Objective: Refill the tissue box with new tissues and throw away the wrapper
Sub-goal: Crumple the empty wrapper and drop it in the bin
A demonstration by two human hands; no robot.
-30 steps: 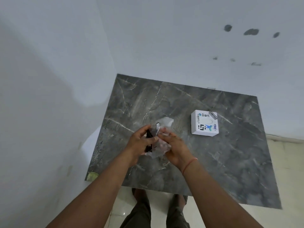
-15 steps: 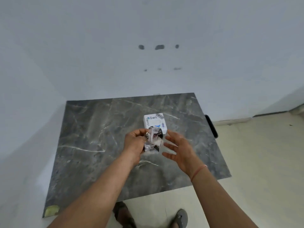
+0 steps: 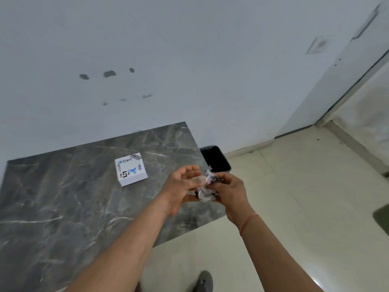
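Note:
A white tissue box [image 3: 131,169] with printed logos sits on the grey marble table [image 3: 63,197]. Over the table's right edge, a crumpled clear wrapper [image 3: 205,186] with dark print is bunched in my right hand [image 3: 228,188], whose fingers are closed on it. My left hand [image 3: 181,186] is right beside it, palm turned up and fingers spread, touching the wrapper's left side without gripping it. A black bin [image 3: 214,158] stands on the floor behind the table's right edge, just beyond my hands.
A white wall runs behind the table. Pale tiled floor [image 3: 294,207] stretches to the right, towards a door frame [image 3: 347,98]. My foot in a grey sandal [image 3: 203,281] shows at the bottom. A dark mat edge [image 3: 382,218] lies at far right.
The view has swung right and both hands moved right past the box. The wrapper went from my left hand into my right; my left hand opened.

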